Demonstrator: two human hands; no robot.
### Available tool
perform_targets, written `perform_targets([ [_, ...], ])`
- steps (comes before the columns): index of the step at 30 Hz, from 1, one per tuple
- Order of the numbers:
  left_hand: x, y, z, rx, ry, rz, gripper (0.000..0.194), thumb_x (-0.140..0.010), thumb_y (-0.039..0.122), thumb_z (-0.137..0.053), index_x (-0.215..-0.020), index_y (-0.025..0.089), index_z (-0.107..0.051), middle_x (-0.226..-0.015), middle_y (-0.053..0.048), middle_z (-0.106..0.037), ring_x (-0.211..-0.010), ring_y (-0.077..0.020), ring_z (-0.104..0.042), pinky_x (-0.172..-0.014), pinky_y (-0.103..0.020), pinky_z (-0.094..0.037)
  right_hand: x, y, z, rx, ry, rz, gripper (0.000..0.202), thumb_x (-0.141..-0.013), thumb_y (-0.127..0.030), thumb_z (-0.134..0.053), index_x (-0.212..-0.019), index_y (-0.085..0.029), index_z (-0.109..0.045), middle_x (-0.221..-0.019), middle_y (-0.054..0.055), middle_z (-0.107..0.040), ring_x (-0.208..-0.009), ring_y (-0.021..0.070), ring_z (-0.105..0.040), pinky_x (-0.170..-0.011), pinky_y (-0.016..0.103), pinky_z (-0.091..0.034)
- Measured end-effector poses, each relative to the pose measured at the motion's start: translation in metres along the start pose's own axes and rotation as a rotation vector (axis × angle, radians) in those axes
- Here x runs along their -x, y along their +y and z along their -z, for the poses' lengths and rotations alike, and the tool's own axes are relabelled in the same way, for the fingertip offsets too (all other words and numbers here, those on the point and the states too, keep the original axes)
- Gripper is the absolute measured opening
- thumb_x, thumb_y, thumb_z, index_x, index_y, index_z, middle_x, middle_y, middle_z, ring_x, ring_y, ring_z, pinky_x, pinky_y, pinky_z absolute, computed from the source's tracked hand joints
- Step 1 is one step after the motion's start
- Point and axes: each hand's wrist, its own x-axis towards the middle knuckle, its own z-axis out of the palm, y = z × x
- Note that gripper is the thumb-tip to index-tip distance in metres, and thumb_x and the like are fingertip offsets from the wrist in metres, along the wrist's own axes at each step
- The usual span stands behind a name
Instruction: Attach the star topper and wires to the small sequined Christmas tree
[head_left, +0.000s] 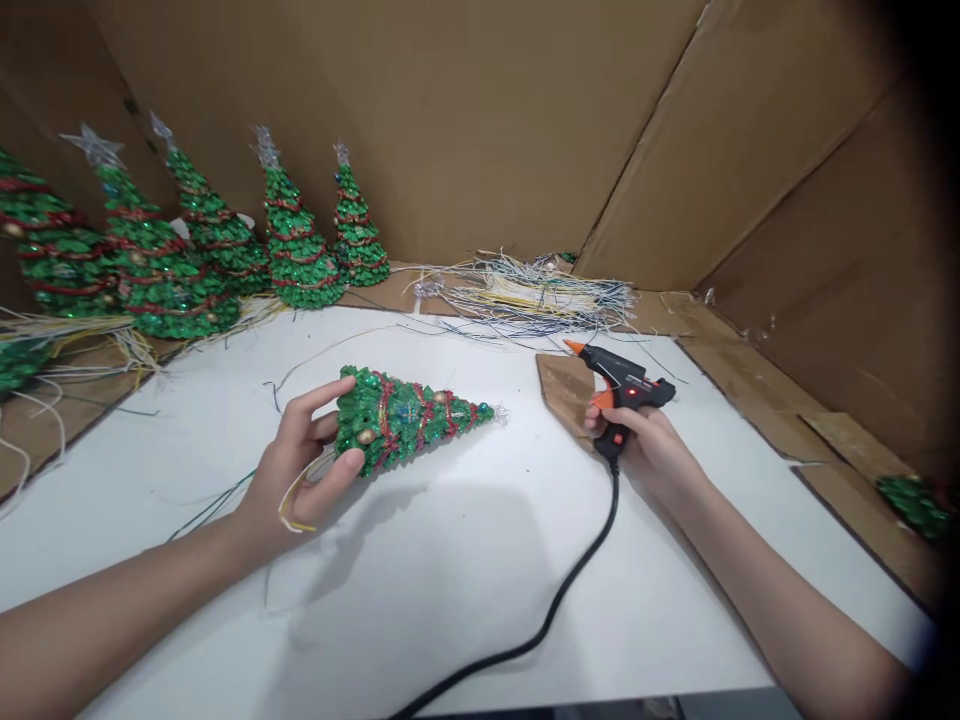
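Observation:
My left hand (300,470) grips a small decorated Christmas tree (409,418) by its wide base, thumb below and fingers above. The tree lies sideways over the white table, its clear star tip (500,413) pointing right. Yellow and white wires (298,505) come out of its base past my palm. In my right hand (656,440) is a black hot glue gun (626,385) with an orange nozzle and trigger. Its red light glows, and the nozzle points up and left, apart from the tree. A black cord (555,610) runs down from the handle.
Several finished-looking trees (300,245) with stars stand along the back left. A bundle of loose wires (540,295) lies at the back. Cardboard walls (480,120) enclose the white table (465,580). A cardboard piece (564,395) lies behind the glue gun; another green tree part (911,503) is far right.

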Motion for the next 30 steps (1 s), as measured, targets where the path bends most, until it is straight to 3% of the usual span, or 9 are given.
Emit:
perform_targets([
  [7, 0.001, -0.004, 0.004, -0.064, -0.007, 0.007, 0.056, -0.082, 0.022, -0.055, -0.133, 0.023, -0.031, -0.095, -0.008, -0.067, -0.077, -0.0145, -0.062, -0.069, -0.026, -0.049, 0.012, -0.004, 0.013, -0.036, 0.018, -0.105, 0.015, -0.067, -0.026, -0.068, -0.078, -0.017, -0.062, -0.076, 0.003, -0.06, -0.057, 0.01, -0.052, -0.051, 0.022, -0.047],
  [12, 0.001, -0.005, 0.003, -0.064, 0.004, 0.041, 0.057, -0.081, 0.025, -0.056, -0.132, 0.026, -0.031, -0.097, -0.009, -0.067, -0.081, -0.0171, -0.063, -0.068, -0.029, -0.05, 0.028, -0.001, 0.018, -0.092, 0.027, -0.102, 0.021, -0.069, -0.032, -0.069, -0.082, -0.017, -0.064, -0.077, 0.003, -0.059, -0.064, 0.0124, -0.055, -0.065, 0.028, -0.051],
  [17, 0.001, -0.005, 0.003, -0.075, 0.022, 0.008, 0.057, -0.08, 0.023, -0.058, -0.132, 0.024, -0.034, -0.088, -0.006, -0.068, -0.073, -0.0143, -0.062, -0.064, -0.025, -0.049, 0.042, 0.007, 0.02, -0.056, -0.105, -0.048, 0.022, -0.071, -0.026, -0.066, -0.092, -0.02, -0.062, -0.082, 0.003, -0.059, -0.079, 0.016, -0.057, -0.08, 0.037, -0.048],
  [25, -0.001, -0.001, 0.0, -0.04, 0.038, -0.01, 0.056, -0.079, 0.022, -0.058, -0.131, 0.024, -0.036, -0.081, -0.003, -0.065, -0.06, -0.0108, -0.058, -0.052, -0.019, -0.049, 0.044, 0.007, 0.016, -0.084, -0.154, -0.1, 0.029, -0.064, -0.014, -0.066, -0.092, -0.019, -0.061, -0.076, 0.0, -0.053, -0.076, 0.012, -0.05, -0.073, 0.027, -0.046],
  [28, -0.003, -0.001, 0.0, -0.05, 0.025, -0.026, 0.056, -0.079, 0.022, -0.058, -0.13, 0.025, -0.036, -0.077, -0.001, -0.064, -0.052, -0.0087, -0.053, -0.045, -0.017, -0.046, 0.044, 0.006, 0.016, -0.117, -0.116, -0.1, 0.026, -0.064, -0.015, -0.066, -0.089, -0.019, -0.061, -0.083, 0.002, -0.055, -0.076, 0.0127, -0.05, -0.071, 0.028, -0.046],
  [30, -0.003, -0.002, 0.001, -0.059, 0.026, -0.033, 0.055, -0.079, 0.021, -0.057, -0.13, 0.025, -0.036, -0.076, 0.0, -0.064, -0.055, -0.009, -0.055, -0.05, -0.017, -0.048, 0.044, 0.006, 0.015, -0.141, -0.068, -0.109, 0.021, -0.065, -0.017, -0.066, -0.086, -0.018, -0.061, -0.087, 0.003, -0.056, -0.077, 0.0134, -0.051, -0.069, 0.028, -0.047],
])
